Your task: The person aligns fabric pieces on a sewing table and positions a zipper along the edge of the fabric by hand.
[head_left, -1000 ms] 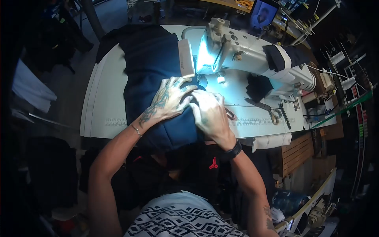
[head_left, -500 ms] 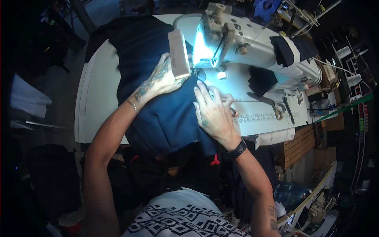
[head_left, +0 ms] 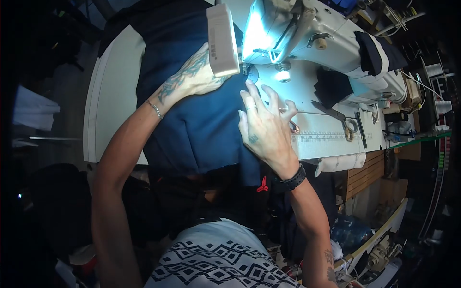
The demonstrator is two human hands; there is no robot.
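Dark navy cloth (head_left: 192, 129) lies under the sewing machine (head_left: 312, 36) and hangs over the table's front edge. My left hand (head_left: 194, 77) rests on the cloth left of the needle area. A white box-shaped part (head_left: 222, 41) hides its fingertips. My right hand (head_left: 266, 125) is at the cloth's right edge, in front of the presser foot (head_left: 247, 68). Its fingers are stretched and apart. A small coppery metal piece (head_left: 294, 127) peeks out beside this hand; whether the hand holds it I cannot tell.
Right of my right hand are large scissors (head_left: 348, 126), a dark slim tool (head_left: 360, 129) and a printed ruler strip (head_left: 326, 137) on the table. A dark cloth scrap (head_left: 332, 86) lies under the machine arm. A rolled pale cloth (head_left: 341, 162) sits at the front edge.
The view has shifted, so the machine appears higher and farther right. My right hand's fingers have straightened and spread more. My left hand stays on the cloth beside the white part.
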